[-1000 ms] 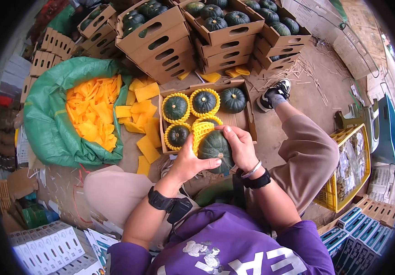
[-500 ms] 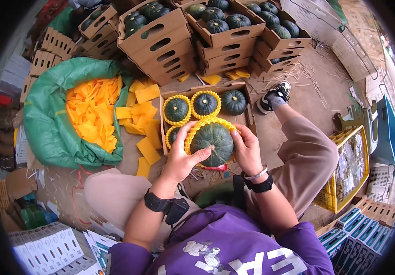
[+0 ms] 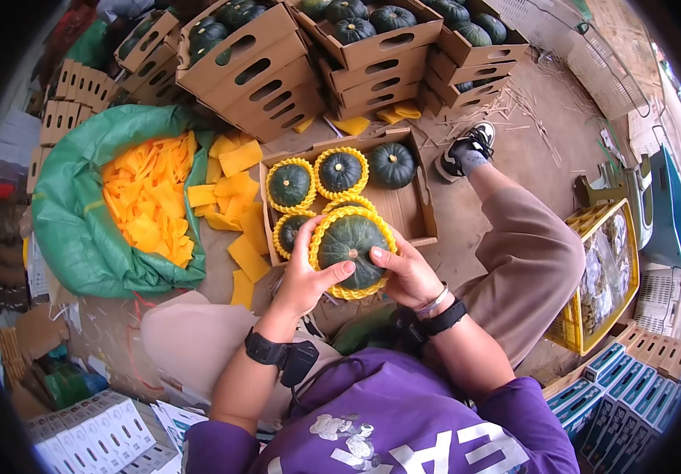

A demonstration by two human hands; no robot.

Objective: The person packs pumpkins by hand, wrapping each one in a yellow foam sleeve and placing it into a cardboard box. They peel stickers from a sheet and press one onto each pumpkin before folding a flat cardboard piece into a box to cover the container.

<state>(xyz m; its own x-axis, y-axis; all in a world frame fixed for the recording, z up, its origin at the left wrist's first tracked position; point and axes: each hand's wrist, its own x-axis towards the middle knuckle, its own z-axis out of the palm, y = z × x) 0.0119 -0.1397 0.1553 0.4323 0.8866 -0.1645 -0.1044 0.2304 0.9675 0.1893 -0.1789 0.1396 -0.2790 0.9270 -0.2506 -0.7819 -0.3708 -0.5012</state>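
A dark green pumpkin (image 3: 350, 243) with a yellow foam net around its rim is held between my two hands, above the near edge of an open cardboard box (image 3: 425, 229). My left hand (image 3: 305, 272) grips its left side, thumb on top. On the right side, my right hand (image 3: 413, 275) holds it with the thumb on the pumpkin's face. Inside the box, several netted pumpkins (image 3: 290, 185) fill the left part, one partly hidden behind the held pumpkin. A bare pumpkin (image 3: 393, 165) lies at the box's back right.
Left stands a green sack (image 3: 64, 229) full of yellow foam nets (image 3: 147, 205); more nets (image 3: 238, 189) lie beside the box. Stacked cartons (image 3: 277, 87) of pumpkins rise behind. A shoe (image 3: 467, 152) is right of the box, and a yellow crate (image 3: 593, 276) stands further right.
The net now circles the held pumpkin's rim, including its lower edge. My right thumb has moved onto the pumpkin's face. The view has shifted, showing another netted pumpkin behind it.
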